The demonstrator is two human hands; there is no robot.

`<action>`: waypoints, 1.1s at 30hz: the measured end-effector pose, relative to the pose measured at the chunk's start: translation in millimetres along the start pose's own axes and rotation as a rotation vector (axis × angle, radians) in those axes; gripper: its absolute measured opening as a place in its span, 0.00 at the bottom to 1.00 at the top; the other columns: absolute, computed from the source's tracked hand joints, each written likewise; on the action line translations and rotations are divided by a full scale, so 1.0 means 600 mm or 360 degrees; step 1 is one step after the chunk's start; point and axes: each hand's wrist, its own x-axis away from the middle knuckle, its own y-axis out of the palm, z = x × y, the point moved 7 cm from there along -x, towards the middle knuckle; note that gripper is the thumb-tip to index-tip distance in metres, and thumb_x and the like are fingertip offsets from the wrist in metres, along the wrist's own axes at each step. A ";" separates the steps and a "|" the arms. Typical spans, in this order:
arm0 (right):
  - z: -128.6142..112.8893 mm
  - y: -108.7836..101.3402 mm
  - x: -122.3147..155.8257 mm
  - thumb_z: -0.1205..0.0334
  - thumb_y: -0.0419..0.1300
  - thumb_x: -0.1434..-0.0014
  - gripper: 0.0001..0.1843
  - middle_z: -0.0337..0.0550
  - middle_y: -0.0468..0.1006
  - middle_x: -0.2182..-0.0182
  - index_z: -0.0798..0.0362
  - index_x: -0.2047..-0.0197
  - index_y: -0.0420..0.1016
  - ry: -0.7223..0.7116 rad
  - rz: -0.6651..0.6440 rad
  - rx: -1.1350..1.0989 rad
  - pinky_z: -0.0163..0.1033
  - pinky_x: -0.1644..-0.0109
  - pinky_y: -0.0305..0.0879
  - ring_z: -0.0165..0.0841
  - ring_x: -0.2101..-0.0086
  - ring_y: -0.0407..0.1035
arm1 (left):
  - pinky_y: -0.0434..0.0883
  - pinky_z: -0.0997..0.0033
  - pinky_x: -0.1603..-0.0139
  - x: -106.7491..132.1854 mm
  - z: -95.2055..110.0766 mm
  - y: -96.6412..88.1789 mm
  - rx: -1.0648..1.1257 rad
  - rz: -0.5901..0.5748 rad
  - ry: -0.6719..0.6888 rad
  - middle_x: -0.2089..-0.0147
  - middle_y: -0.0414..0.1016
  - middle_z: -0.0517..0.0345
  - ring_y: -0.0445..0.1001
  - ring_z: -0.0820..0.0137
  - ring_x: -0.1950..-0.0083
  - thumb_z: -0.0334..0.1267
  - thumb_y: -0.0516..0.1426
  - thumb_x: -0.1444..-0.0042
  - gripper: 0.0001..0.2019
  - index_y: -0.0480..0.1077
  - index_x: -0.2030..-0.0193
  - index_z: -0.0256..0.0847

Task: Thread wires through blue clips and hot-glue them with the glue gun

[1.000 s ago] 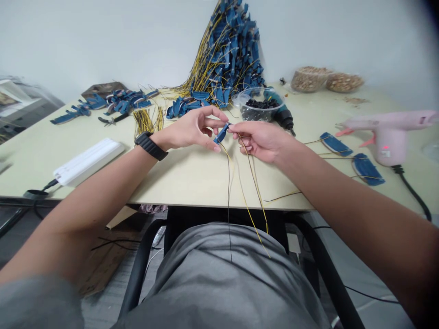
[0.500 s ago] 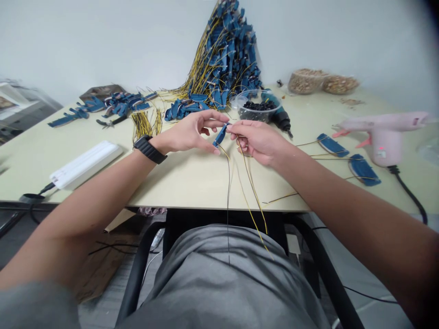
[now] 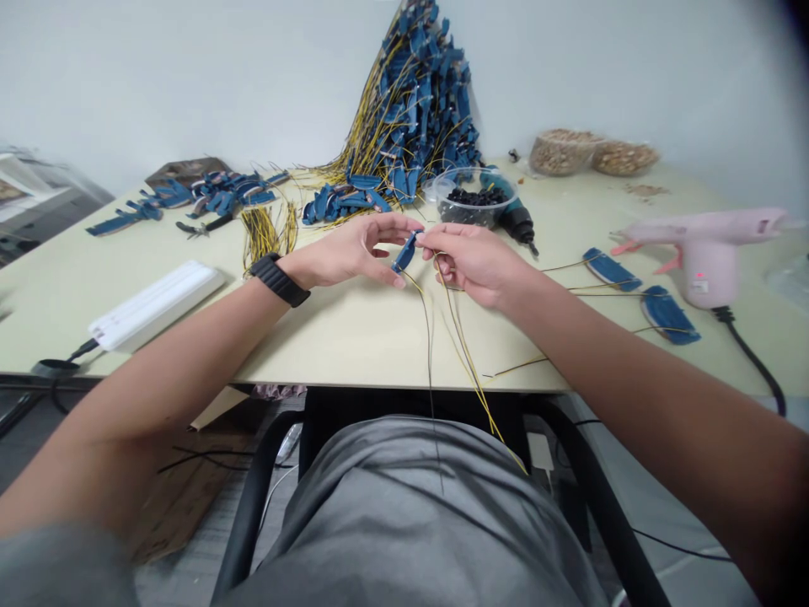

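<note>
A small curved blue piece [image 3: 404, 252] with thin wires stands between my two hands above the table. My left hand [image 3: 357, 250] holds it by its ends, thumb below and fingertips above. My right hand [image 3: 471, 260] is closed in a pinch at the piece's upper right end. Thin black and yellow wires [image 3: 464, 341] trail down from the right fingers past the table edge. Another wire [image 3: 429, 337] hangs from the piece's lower end towards my lap. Exactly what the right fingertips grip is partly hidden.
Blue pieces with wires form a tall heap [image 3: 417, 110] against the wall. Near it are a clear bowl [image 3: 477, 198] of small black parts and a power drill [image 3: 518, 221]. A pink glue gun [image 3: 708, 244] stands right, beside two blue pieces; a white box [image 3: 155, 305] lies left.
The hanging wires have swung slightly to the right, and the yellow ends have come closer together. Both hands keep nearly the same place and hold.
</note>
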 end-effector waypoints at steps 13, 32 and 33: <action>-0.003 -0.009 -0.009 0.74 0.73 0.22 0.21 0.36 0.75 0.71 0.52 0.69 0.80 -0.0047 0.0012 0.0054 0.33 0.75 0.54 0.23 0.77 0.60 | 0.82 0.56 0.36 -0.005 0.033 0.004 -0.0176 0.0116 0.0142 0.26 0.89 0.41 0.87 0.44 0.22 0.55 0.97 0.69 0.54 0.82 0.37 0.47; -0.005 -0.007 -0.008 0.77 0.72 0.20 0.24 0.36 0.75 0.73 0.53 0.70 0.81 -0.0153 0.0027 0.0035 0.32 0.72 0.55 0.23 0.76 0.61 | 0.79 0.59 0.45 -0.003 0.037 0.007 -0.0185 0.0132 0.0152 0.43 0.90 0.50 0.84 0.62 0.47 0.59 0.97 0.66 0.51 0.77 0.43 0.46; -0.004 -0.007 -0.009 0.77 0.71 0.19 0.25 0.36 0.75 0.73 0.53 0.70 0.81 -0.0151 0.0030 0.0024 0.32 0.72 0.55 0.23 0.76 0.60 | 0.78 0.59 0.45 -0.003 0.038 0.007 -0.0182 0.0128 0.0162 0.43 0.90 0.50 0.84 0.63 0.48 0.59 0.97 0.66 0.50 0.76 0.45 0.46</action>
